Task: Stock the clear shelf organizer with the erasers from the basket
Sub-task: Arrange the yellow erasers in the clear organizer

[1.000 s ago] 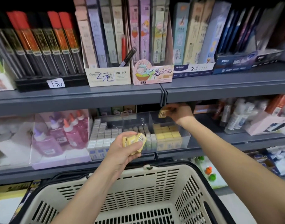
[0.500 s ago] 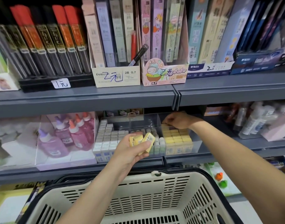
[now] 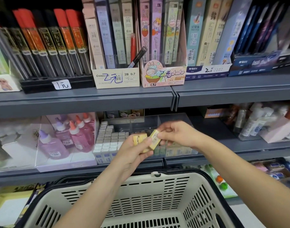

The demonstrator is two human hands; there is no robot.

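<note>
- Left hand (image 3: pixel 132 152) — raised above the far rim of the basket (image 3: pixel 157 191), fingers curled round a small stack of yellow erasers (image 3: pixel 138 140).
- Right hand (image 3: pixel 175 134) — reaching in from the right, thumb and forefinger pinched on a single yellow eraser (image 3: pixel 155 140). Tilted, at the right end of the stack and touching it.
- Both hands close together, in front of the clear shelf organizer (image 3: pixel 150 120) on the middle shelf.
- Inside the organizer: rows of white erasers (image 3: pixel 108 139) filling the left compartment. Yellow and greenish pieces in the compartments to the right, largely hidden behind the hands.
- Basket: cream, with slotted walls and a dark rim, directly below both hands.
- Just left of the organizer: a clear box of glue bottles (image 3: pixel 72 137), pink and purple bodies, orange and lilac caps.
- Upper shelf (image 3: pixel 85 101): grey, above the organizer. Loaded with a display carton of pencil leads (image 3: pixel 118 78) marked 2B 0.7, a cartoon-printed carton (image 3: pixel 163 76) beside it on the right, and black-and-red tubes (image 3: pixel 47 41) standing to the left.
</note>
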